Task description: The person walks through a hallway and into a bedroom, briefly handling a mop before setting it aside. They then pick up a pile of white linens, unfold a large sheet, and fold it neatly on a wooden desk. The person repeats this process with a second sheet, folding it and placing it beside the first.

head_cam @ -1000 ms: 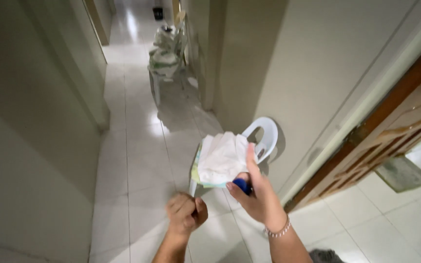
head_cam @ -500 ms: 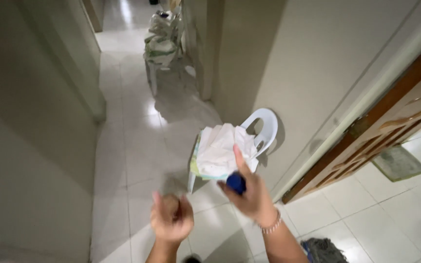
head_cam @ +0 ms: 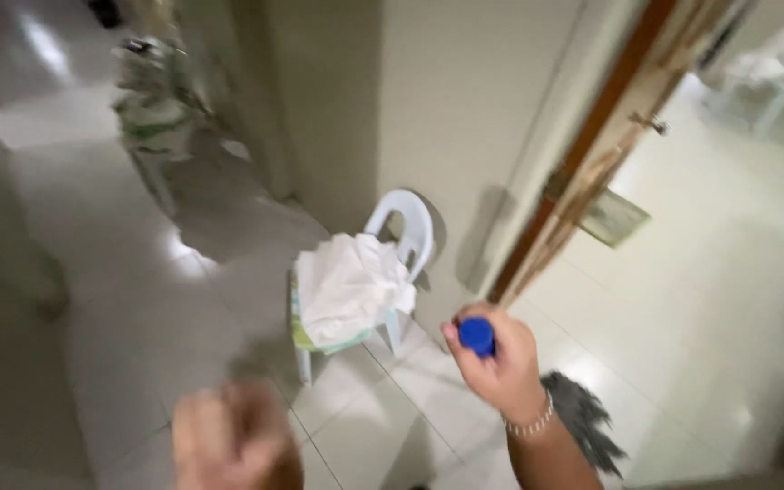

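While raised, right hand (head_cam: 499,361) fingers grasping blue handle top (head_cam: 476,336), left hand (head_cam: 233,440) blurred, fingers apparently clenched, white chair (head_cam: 401,238) beyond

Glossy white floor tiles (head_cam: 138,299) reflect overhead light along a corridor with cream walls (head_cam: 465,109). A white plastic chair (head_cam: 401,227) stands beside a wooden door frame (head_cam: 592,154).

the right hand (head_cam: 499,363) shows a bright blue knob (head_cam: 477,335), with a pale beaded bracelet (head_cam: 530,423) at the wrist; the chair (head_cam: 403,238) is white plastic, piled with white cloth (head_cam: 351,283) over something green-edged; floor tiles (head_cam: 120,272) cream, door frame (head_cam: 612,118) reddish brown, mop head (head_cam: 584,419) grey
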